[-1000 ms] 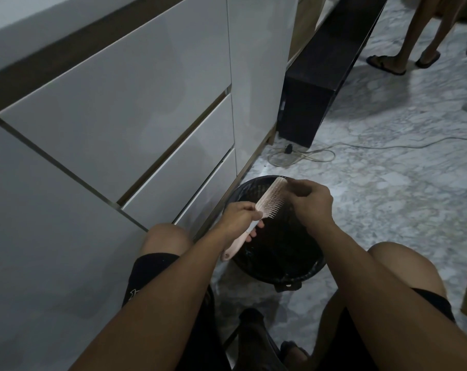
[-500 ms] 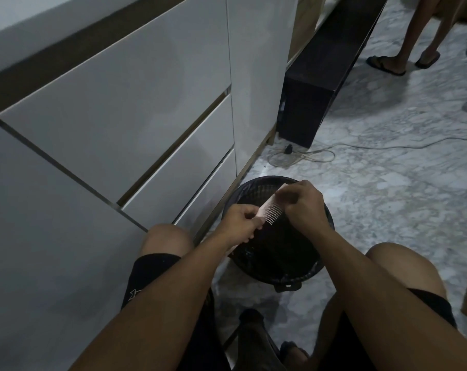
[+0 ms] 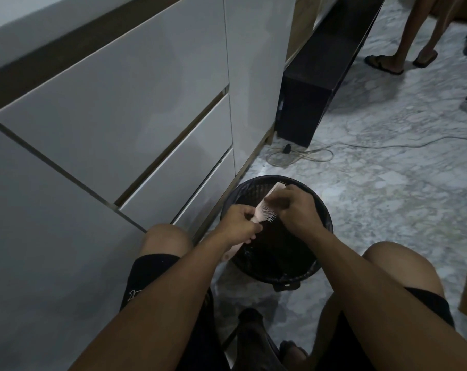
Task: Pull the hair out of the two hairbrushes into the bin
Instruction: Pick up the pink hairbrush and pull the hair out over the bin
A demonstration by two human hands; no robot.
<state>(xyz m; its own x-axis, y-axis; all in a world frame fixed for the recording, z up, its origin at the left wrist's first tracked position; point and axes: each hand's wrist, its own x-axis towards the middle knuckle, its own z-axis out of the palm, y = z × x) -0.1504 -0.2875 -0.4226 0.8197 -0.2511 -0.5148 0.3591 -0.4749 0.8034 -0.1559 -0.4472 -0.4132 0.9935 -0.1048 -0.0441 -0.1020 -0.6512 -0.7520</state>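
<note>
**Brush held over the bin, between the knees**

The bin (image 3: 276, 231) stands on the floor (image 3: 387, 183) in front of the seated person, between the knees and close beside the drawer cabinet (image 3: 120, 116) on its left. Above the bin's opening, the left hand (image 3: 239, 223) grips the handle of the hairbrush (image 3: 266, 210), and the right hand (image 3: 298, 210) sits on the bristles to its right. Behind the bin lies a coiled cable (image 3: 299, 155), with a low unit (image 3: 315, 84) beyond it. Another person's feet (image 3: 399, 62) stand far right.

Dim, flat indoor light; soft shadows, faint cabinet sheen, wide-angle bending at edges.
</note>
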